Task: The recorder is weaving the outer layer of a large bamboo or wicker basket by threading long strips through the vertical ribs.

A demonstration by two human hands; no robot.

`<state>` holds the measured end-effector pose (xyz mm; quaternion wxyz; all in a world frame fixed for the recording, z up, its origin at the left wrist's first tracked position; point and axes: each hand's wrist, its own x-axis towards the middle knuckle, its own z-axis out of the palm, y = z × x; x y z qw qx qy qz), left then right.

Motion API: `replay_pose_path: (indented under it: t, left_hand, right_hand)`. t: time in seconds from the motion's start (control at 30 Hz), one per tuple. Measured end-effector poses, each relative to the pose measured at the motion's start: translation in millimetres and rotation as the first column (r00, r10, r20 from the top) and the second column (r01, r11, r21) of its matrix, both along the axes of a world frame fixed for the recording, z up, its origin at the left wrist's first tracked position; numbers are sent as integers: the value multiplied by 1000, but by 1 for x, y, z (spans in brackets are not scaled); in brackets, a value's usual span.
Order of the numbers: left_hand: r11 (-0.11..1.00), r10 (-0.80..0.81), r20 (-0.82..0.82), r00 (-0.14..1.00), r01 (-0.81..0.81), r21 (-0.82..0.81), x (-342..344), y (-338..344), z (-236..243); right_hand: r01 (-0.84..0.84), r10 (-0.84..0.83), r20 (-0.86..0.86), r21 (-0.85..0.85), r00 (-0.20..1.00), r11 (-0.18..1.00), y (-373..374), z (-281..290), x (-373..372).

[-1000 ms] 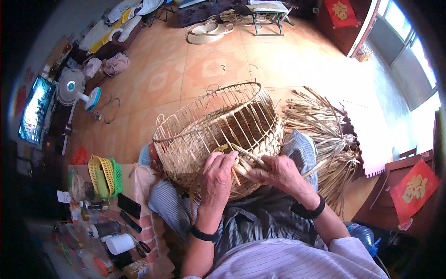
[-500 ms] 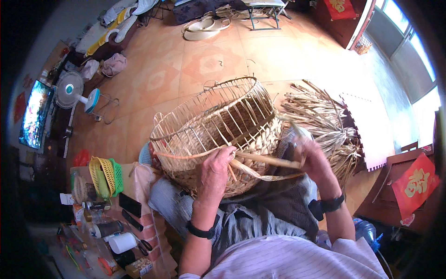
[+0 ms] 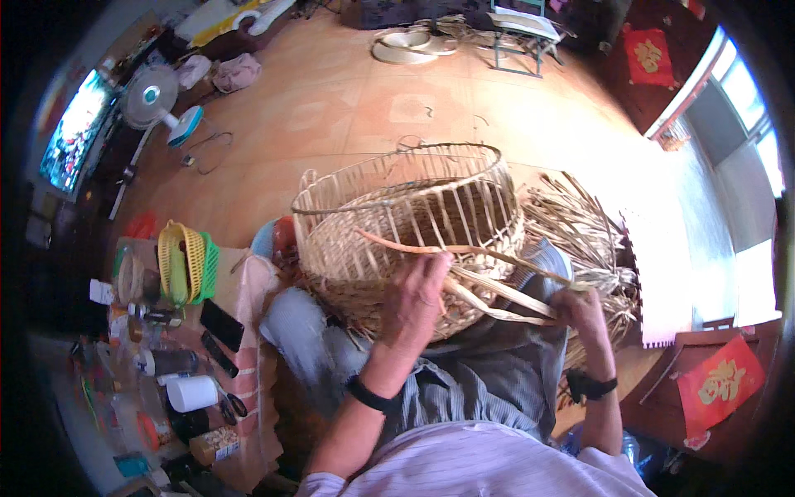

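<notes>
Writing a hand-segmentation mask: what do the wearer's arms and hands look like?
Left hand and right hand: bare, no gloves. A black band on each wrist: left band, right band. Pale lilac sleeves leave the forearms bare. No cables visible on them.

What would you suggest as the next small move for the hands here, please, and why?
Probably the right hand should gently draw the long, flat, pale tan plant-fibre strips snug: the lowest bows slackly between the hands, while the left hand pinches their other end at the side of the rounded, straw-coloured woven basket, seemingly ready to anchor the pull.
</notes>
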<state>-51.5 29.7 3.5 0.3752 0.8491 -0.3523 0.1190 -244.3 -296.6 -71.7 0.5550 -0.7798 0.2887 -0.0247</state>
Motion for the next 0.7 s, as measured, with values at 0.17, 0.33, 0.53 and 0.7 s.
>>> replay_pose_path:
  t: [0.17,0.33,0.53,0.7]
  left_hand:
    - [1000,-9,-65,998,10,25,-11,-2,-2]
    - [998,-65,-138,988,64,-9,-1,-4,0]
    - [981,-150,-251,956,176,85,6,3,15]
    - [947,-161,-223,961,214,239,-12,12,37]
  right_hand:
    - [103,-863,-51,995,502,1,-83,-34,-37]
    - [286,-342,141,313,929,906,24,32,-22]
    - [-367,507,-40,-739,861,565,115,89,11]
    - [-503,517,42,-172,855,847,108,132,5]
